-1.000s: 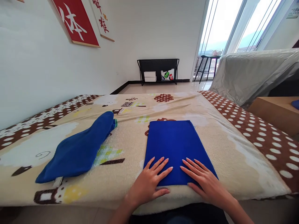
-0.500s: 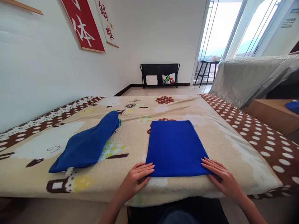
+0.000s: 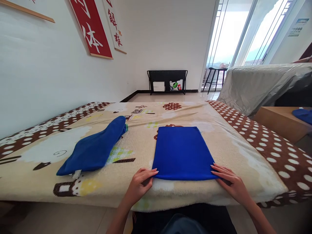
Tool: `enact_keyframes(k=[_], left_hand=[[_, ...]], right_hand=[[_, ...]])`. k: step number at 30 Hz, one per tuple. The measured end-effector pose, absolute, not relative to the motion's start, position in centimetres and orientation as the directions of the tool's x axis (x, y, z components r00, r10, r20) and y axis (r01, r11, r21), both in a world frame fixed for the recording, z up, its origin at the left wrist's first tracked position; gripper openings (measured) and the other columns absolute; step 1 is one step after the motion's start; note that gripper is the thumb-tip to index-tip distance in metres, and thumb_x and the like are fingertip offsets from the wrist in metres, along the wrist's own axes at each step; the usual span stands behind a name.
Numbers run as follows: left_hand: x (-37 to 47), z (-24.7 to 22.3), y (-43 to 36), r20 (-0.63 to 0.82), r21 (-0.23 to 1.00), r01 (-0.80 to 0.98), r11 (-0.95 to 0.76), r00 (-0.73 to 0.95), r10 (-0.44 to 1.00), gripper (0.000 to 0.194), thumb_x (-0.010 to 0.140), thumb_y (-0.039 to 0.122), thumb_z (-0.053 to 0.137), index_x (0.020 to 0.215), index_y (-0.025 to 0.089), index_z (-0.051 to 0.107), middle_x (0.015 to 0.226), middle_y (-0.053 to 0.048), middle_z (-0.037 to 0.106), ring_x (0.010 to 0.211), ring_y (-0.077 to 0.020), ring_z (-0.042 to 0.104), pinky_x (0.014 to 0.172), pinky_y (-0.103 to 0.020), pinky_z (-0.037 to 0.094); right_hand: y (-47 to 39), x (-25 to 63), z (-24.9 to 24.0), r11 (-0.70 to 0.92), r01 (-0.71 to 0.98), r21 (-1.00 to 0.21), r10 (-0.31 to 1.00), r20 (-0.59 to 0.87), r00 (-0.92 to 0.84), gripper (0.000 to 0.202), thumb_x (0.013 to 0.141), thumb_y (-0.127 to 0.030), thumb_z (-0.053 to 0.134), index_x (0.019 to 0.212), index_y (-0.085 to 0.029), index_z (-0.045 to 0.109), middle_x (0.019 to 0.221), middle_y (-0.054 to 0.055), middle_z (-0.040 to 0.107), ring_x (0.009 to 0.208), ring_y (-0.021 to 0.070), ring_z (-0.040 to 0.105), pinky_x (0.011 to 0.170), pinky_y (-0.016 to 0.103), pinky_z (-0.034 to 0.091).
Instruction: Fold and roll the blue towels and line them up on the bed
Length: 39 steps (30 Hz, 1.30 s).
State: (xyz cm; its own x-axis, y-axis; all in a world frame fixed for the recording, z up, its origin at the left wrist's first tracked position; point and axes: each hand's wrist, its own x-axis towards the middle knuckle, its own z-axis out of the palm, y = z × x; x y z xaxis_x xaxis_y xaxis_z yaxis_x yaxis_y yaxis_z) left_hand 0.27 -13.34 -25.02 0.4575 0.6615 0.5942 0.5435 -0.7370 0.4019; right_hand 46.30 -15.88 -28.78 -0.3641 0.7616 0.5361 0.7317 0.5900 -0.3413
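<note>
A: State the support surface and the room.
B: A patterned blanket [image 3: 145, 149] with brown, white-dotted borders covers the surface. Clock reference: the folded blue cloth [image 3: 184, 152] is the centre, and 12 o'clock points away from the person. A black shelf [image 3: 167, 76] stands against the wall at 12, a stool [image 3: 217, 69] at 1, and a cardboard box [image 3: 280, 120] with a blue item [image 3: 302, 115] on top at 2.

A: Position of the folded blue cloth?
B: Flat on the blanket, near edge close to the blanket's near side.

A: Hand contact?
B: Left hand [image 3: 140, 182]: at 7 o'clock, fingertips on the near left corner. Right hand [image 3: 230, 182]: at 5 o'clock, fingertips on the near right corner.

A: Grip state?
B: Fingers partly bent on both. Whether either thumb pinches the fabric, I cannot tell.

A: Adjacent items?
B: A second blue cloth [image 3: 91, 151], unevenly bunched, lies apart at 9 o'clock, its white tag [image 3: 76, 174] facing the near side.
</note>
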Motion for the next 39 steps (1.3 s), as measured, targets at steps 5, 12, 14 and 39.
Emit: enact_keyframes(k=[5, 12, 14, 39], left_hand=[[0.9, -25.2, -13.9, 0.632, 0.422, 0.578, -0.698, 0.364, 0.684, 0.039, 0.09, 0.008, 0.055, 0.119, 0.031, 0.066, 0.114, 0.002, 0.075, 0.105, -0.0166, 0.071, 0.088, -0.032, 0.052], [1.3, -25.5, -14.4, 0.63, 0.409, 0.615, -0.674, 0.344, 0.696, 0.039, 0.091, 0.01, 0.055, 0.123, 0.032, 0.065, 0.118, 0.001, 0.074, 0.106, -0.0167, 0.07, 0.088, -0.033, 0.054], [1.5, -25.6, -14.5, 0.657, 0.385, 0.632, -0.673, 0.324, 0.681, 0.04, 0.091, 0.01, 0.055, 0.123, 0.032, 0.065, 0.118, 0.002, 0.074, 0.105, -0.0163, 0.07, 0.087, -0.033, 0.054], [1.6, -26.2, -14.7, 0.667, 0.366, 0.637, -0.679, 0.33, 0.668, 0.04, 0.092, 0.009, 0.05, 0.124, 0.03, 0.063, 0.119, -0.002, 0.073, 0.11, -0.0179, 0.069, 0.089, -0.035, 0.051]], right_hand=[[-15.9, 46.1, -29.1, 0.577, 0.744, -0.337, 0.76, 0.555, -0.338, 0.038, 0.094, -0.025, 0.057, 0.13, -0.037, 0.063, 0.138, -0.003, 0.06, 0.132, 0.0242, 0.054, 0.106, 0.048, 0.05], [-16.0, 45.7, -29.6, 0.574, 0.761, -0.302, 0.727, 0.615, -0.304, 0.036, 0.094, -0.024, 0.057, 0.127, -0.036, 0.063, 0.136, -0.003, 0.062, 0.13, 0.0223, 0.056, 0.105, 0.047, 0.049], [-16.0, 45.6, -29.7, 0.575, 0.765, -0.29, 0.716, 0.632, -0.298, 0.035, 0.094, -0.023, 0.057, 0.126, -0.035, 0.063, 0.135, -0.003, 0.062, 0.129, 0.022, 0.057, 0.104, 0.046, 0.049], [-16.1, 43.9, -31.6, 0.476, 0.875, -0.086, 0.535, 0.818, -0.211, 0.047, 0.086, -0.015, 0.057, 0.132, -0.027, 0.059, 0.13, 0.004, 0.066, 0.116, 0.0225, 0.066, 0.098, 0.039, 0.047]])
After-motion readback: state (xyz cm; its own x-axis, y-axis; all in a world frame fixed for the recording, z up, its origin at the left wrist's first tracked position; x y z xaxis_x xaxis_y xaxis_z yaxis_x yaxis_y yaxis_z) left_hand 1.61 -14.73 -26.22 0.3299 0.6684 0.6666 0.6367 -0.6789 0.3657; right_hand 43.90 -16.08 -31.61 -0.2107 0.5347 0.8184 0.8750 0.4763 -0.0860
